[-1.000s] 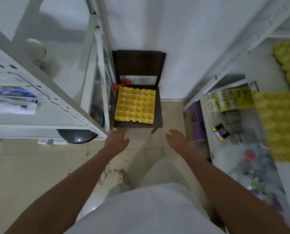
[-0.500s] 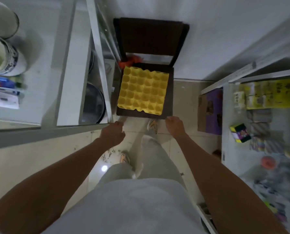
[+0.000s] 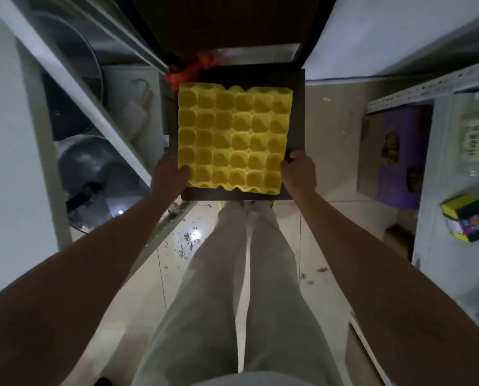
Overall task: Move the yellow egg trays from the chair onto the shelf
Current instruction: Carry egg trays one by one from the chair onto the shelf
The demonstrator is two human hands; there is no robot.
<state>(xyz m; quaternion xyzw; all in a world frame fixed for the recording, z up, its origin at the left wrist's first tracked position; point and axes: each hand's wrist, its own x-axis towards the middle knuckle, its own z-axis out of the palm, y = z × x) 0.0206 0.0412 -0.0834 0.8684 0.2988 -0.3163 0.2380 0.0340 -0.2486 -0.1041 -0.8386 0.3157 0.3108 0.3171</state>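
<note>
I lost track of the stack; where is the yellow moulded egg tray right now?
In the head view the yellow moulded egg tray lies on the dark wooden chair seat, centre frame, with the left hand and right hand at its near corners.

No readable text anywhere right now. The purple box (image 3: 397, 154) on the floor carries dark printed marks, too blurred to make out. The pale packet (image 3: 476, 136) on the right shelf shows smeared lettering (unreadable), and the small colourful carton (image 3: 468, 220) below it is blurred too.
</note>
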